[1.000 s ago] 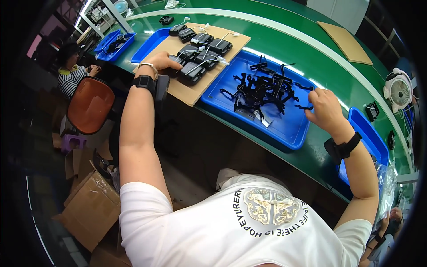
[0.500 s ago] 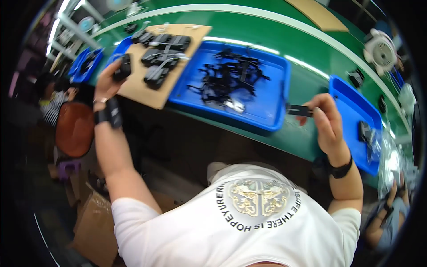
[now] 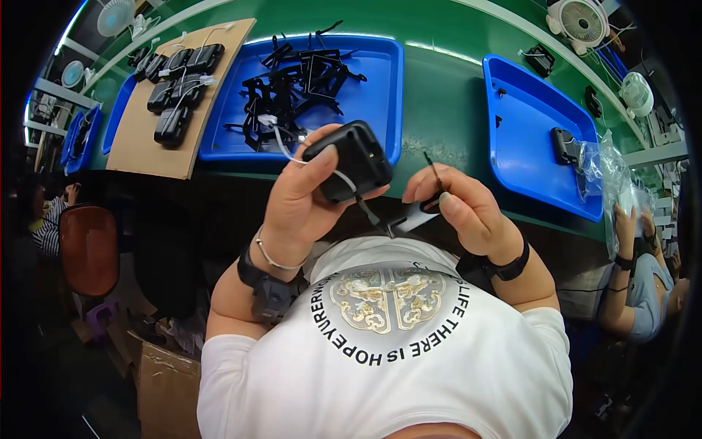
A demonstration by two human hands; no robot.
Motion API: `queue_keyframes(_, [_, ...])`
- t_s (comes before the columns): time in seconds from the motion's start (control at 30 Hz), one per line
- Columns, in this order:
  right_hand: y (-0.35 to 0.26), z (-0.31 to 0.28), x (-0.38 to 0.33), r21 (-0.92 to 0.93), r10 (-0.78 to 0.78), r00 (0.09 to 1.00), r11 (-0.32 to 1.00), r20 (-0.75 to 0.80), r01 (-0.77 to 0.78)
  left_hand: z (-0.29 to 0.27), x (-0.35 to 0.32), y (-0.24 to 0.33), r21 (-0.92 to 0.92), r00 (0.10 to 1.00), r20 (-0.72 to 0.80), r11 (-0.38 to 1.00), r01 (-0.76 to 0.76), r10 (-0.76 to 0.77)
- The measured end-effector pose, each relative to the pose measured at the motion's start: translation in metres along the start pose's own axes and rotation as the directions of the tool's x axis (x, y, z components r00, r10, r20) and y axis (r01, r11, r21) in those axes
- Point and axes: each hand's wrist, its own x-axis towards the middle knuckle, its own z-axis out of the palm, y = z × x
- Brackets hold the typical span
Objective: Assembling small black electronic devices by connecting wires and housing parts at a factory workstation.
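Left hand (image 3: 296, 194) raised before the chest (image 3: 387, 314), fingers wrapped round a black case (image 3: 358, 157), tilted, its pale cable (image 3: 281, 143) trailing. Right hand (image 3: 472, 212) just beside it, fingers curled, pinching a dark clip (image 3: 436, 203). Both near the worktop (image 3: 439, 95).

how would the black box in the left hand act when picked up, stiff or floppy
The black box is probably stiff: its casing shows no bend in the left hand. Its white cable looks floppy, curving loosely, so may swing. Flat faces suggest it wouldn't roll easily.
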Motion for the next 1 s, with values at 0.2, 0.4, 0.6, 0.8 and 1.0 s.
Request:
queue_keyframes(0.2, [0.003, 0.011, -0.010, -0.075, 0.153, 0.984, 0.984, -0.092, -0.160, 0.009, 0.008, -0.017, 0.014, 0.986, -0.163, 0.999, 0.031, -0.028])
queue_keyframes(0.4, [0.026, 0.019, -0.014, 0.272, 0.205, 0.961, 0.950, -0.184, -0.151, -0.001, 0.008, -0.026, 0.132, 0.979, -0.201, 0.991, -0.002, 0.028])
queue_keyframes(0.6, [0.033, 0.024, -0.009, 0.336, 0.228, 0.963, 0.926, -0.141, -0.170, 0.002, 0.007, -0.024, 0.151, 0.986, -0.160, 0.986, 0.071, -0.046])
queue_keyframes(0.8, [0.034, 0.032, -0.004, 0.507, 0.308, 0.932, 0.844, -0.193, -0.173, -0.005, 0.004, -0.020, 0.074, 0.992, -0.090, 0.993, 0.092, -0.086])
queue_keyframes(1.0, [0.038, 0.027, -0.008, 0.526, 0.284, 0.934, 0.840, -0.216, -0.134, 0.006, 0.006, -0.018, 0.110, 0.995, -0.056, 0.990, 0.094, -0.088])
